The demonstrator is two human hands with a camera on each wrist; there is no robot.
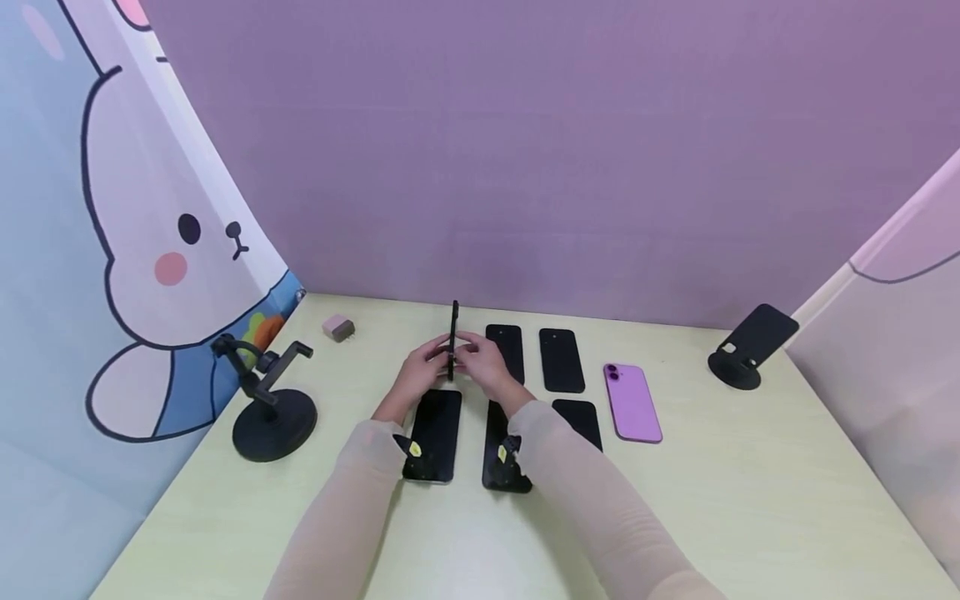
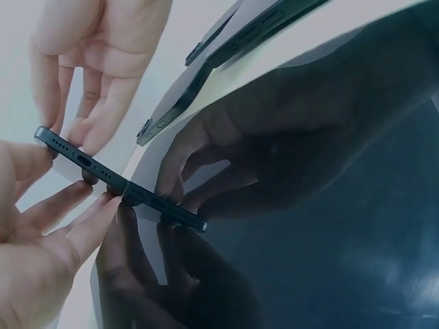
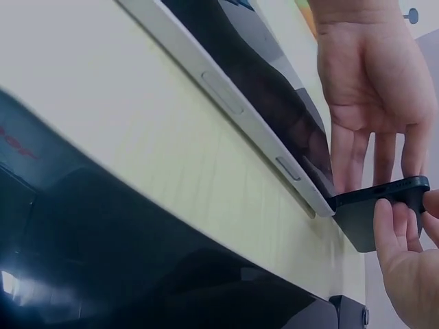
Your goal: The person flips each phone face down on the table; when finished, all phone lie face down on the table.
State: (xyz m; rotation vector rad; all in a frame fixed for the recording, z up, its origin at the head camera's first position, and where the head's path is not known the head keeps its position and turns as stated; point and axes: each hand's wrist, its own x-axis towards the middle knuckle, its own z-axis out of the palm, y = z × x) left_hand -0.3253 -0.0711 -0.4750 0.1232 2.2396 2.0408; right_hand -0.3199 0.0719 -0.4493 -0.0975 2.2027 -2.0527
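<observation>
Near the back of the table, both hands hold a dark smartphone (image 1: 453,329) on edge between them. My left hand (image 1: 417,372) pinches it from the left side, and my right hand (image 1: 483,363) from the right. In the left wrist view the held phone's bottom edge (image 2: 86,162), with its port and speaker holes, faces the camera. The right wrist view shows fingers of the right hand (image 3: 408,264) and the left hand (image 3: 374,82) on it. A black-screened phone (image 1: 437,433) lies under the left wrist, another (image 1: 495,450) under the right wrist.
To the right lie more dark phones (image 1: 561,360), one partly behind the right sleeve (image 1: 577,421), and a purple phone (image 1: 633,403). A black stand (image 1: 274,421) and a pink charger plug (image 1: 337,327) are on the left. A black round-based holder (image 1: 735,371) stands far right.
</observation>
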